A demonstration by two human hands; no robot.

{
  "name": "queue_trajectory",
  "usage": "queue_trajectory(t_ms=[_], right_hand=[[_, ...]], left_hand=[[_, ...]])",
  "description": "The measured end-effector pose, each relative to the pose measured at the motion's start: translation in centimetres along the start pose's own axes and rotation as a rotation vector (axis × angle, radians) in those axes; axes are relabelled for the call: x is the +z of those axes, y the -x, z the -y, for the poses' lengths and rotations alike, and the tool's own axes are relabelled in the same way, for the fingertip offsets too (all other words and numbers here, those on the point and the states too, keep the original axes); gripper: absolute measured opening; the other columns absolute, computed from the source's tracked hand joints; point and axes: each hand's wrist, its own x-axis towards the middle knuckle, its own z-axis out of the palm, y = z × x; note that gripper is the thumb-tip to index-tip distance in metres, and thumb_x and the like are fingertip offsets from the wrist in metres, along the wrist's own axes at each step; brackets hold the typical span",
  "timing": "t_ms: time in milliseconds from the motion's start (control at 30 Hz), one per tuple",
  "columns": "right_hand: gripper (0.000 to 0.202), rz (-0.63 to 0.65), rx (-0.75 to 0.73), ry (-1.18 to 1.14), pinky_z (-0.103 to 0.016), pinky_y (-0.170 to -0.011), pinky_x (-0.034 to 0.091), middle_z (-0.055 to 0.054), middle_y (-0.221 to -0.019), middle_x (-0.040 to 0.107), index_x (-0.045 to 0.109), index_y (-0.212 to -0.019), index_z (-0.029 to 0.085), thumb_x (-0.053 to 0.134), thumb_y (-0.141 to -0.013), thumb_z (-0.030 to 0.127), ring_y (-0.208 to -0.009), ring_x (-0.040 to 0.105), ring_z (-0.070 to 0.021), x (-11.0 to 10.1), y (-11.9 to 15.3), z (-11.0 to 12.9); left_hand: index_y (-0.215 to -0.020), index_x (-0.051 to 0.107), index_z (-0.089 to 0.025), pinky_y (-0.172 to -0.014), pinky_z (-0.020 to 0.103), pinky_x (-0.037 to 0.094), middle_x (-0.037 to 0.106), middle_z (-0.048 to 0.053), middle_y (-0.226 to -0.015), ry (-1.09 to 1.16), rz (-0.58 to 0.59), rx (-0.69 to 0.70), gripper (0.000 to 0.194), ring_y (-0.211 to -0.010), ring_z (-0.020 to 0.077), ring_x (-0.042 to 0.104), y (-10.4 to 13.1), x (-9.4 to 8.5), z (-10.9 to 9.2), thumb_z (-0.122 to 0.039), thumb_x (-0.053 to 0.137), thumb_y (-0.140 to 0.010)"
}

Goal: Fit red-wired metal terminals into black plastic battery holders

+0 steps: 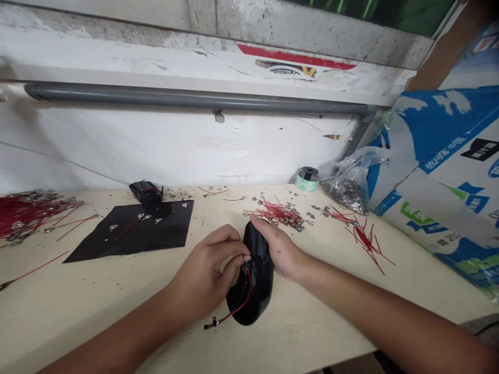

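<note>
A glossy black rounded housing [255,296] stands out over the pale table near the middle. My right hand [281,249] grips its upper right side, the thumb lying over the top. My left hand [212,267] pinches a thin wire at the housing's left side, thumb and forefinger pressed together. A red wire [250,291] curves down across the housing from those fingertips. At the wire's lower end, left of the housing, hangs a small dark connector piece [211,324]. Small metal parts beneath my left fingertips are partly hidden.
Red wires with metal tabs [278,212] lie behind the housing, more at right [364,239] and far left [23,215]. A black sheet [156,228] and another black part [146,192] are back left. A solder spool [306,179], plastic bag [349,192] and printed box [440,182] stand right.
</note>
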Motion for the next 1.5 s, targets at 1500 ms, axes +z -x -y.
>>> queue_trajectory(t_ms=[1500], right_hand=[[0.028,-0.202,-0.136,-0.154,-0.027,-0.045,0.042,0.007,-0.067,0.045,0.05,-0.092,0.024,0.068,-0.079,0.042,-0.044,0.042,-0.0097,-1.3,-1.4,0.4]], left_hand=[[-0.108,0.065,-0.015,-0.069,0.024,0.056,0.072,0.007,-0.092,1.122,-0.138,-0.789,0.019,-0.077,0.0141,0.068,-1.5,0.1,-0.1,-0.021,0.066,-0.09]])
